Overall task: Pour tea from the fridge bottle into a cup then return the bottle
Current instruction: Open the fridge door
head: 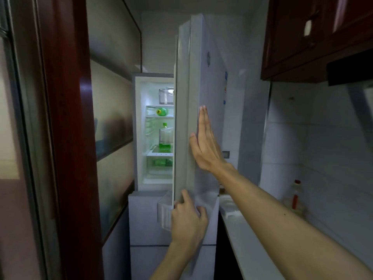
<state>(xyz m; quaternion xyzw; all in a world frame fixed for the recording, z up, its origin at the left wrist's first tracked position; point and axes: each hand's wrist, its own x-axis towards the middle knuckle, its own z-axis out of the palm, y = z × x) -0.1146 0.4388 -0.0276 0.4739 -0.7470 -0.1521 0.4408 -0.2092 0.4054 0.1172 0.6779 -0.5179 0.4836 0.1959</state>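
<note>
- Nearest, at about 6 o'clock, the left hand point(188, 217) is seen with its grip clenched round the lower corner of the open fridge door point(182, 118), fingers curled over the edge beside the door bin point(164, 214).
- At 3 to 4 o'clock the right forearm is stretched across the view; the right hand point(203, 142) is laid flat against the door's outer face, its grip released, fingers straight, nothing held.
- Along the right, at 4 o'clock, a pale worktop point(242, 235) is seen, with an oil bottle point(295, 197) standing near the tiled wall. No cup can be made out.
- Farther off, at the centre, the lit fridge compartment point(159, 134) is exposed. A clear bottle with a green cap point(166, 136), holding green liquid low down, stands upright on the middle shelf and is judged to be the tea bottle. A second green bottle point(162, 111) lies on the shelf above, and more green is glimpsed in the drawer below; which is meant cannot be settled for certain.
- The step in hand is judged to be the handling of the door, with nothing carried; whether it is being opened or shut cannot be told.
- If the bottle is yet to be fetched, the door would need to be swung wider and one hand freed to reach past its edge to the middle shelf.
</note>
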